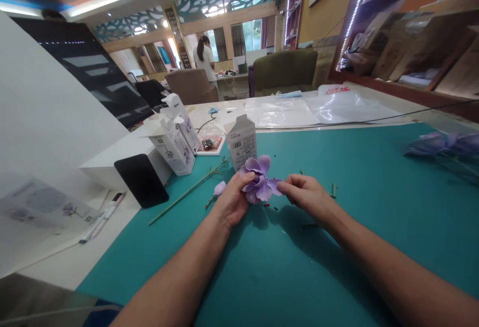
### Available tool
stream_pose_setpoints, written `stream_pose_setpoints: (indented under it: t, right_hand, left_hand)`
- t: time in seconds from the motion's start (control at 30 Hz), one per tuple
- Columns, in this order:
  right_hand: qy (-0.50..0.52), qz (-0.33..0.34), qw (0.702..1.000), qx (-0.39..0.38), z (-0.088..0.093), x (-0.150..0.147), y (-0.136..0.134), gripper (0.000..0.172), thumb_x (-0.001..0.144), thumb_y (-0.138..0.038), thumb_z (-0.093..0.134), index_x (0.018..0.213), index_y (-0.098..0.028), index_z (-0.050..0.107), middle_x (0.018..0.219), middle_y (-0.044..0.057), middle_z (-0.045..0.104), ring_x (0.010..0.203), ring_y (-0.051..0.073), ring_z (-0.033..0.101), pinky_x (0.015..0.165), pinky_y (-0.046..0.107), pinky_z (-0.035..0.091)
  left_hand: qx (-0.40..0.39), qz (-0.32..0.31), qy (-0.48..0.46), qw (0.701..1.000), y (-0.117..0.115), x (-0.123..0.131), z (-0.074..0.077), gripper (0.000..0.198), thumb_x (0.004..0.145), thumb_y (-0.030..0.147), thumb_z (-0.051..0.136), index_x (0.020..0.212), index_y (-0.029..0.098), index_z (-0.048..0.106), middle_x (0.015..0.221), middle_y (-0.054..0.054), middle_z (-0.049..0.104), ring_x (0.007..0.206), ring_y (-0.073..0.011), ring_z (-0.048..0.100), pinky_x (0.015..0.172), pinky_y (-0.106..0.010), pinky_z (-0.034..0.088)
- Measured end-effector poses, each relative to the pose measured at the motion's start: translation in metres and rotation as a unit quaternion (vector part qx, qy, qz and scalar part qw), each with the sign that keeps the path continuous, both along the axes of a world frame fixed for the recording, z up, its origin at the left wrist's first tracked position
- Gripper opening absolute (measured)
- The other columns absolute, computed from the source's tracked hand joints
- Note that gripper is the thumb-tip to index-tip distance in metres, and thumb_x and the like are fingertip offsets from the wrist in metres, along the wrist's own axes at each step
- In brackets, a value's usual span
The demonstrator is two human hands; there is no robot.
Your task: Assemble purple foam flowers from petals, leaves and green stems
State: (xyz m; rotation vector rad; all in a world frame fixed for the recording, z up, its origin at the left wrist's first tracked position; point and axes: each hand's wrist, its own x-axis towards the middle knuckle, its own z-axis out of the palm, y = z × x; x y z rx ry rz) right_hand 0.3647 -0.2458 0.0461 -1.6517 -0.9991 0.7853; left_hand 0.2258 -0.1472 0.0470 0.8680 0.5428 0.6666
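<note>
My left hand [235, 198] is closed around a purple artificial flower [262, 186], its thumb pressed on the petals near the centre. At the flower's right side, my right hand [309, 195] pinches the tip of one outstretched petal. Both hands are held above the green mat [247, 272]. Small red and dark pieces [266, 205] lie on the mat beneath the flower. To the left of my left hand are a pale purple bud [220, 188] and a long green stem [187, 193]. Short green pieces [334, 190] lie by my right hand.
An opened white carton [241, 142] stands just behind the flower. More cartons [172, 145], a black tablet-like panel [141, 180] and marker pens [103, 217] are at left. Purple flowers [445, 145] lie at far right. Clear plastic bags [337, 105] lie behind the mat. A person [205, 60] stands in the background.
</note>
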Motion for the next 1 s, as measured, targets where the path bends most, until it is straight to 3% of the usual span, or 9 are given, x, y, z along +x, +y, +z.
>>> stream_pose_setpoints:
  t: [1.0]
  right_hand:
    - [-0.026,-0.014,0.999,0.016,-0.0029,-0.0009,0.0007,0.034,0.069,-0.048,0.059,0.053,-0.02,0.048,0.046,-0.004,0.044,0.046,0.009,0.037,0.045,0.023,0.028]
  left_hand:
    - [0.031,-0.023,0.009,0.999,-0.0018,-0.0002,-0.0012,0.046,0.057,0.032,0.077,0.097,0.015,0.064,0.08,-0.003,0.067,0.064,-0.0145,0.06,0.059,-0.026,0.048]
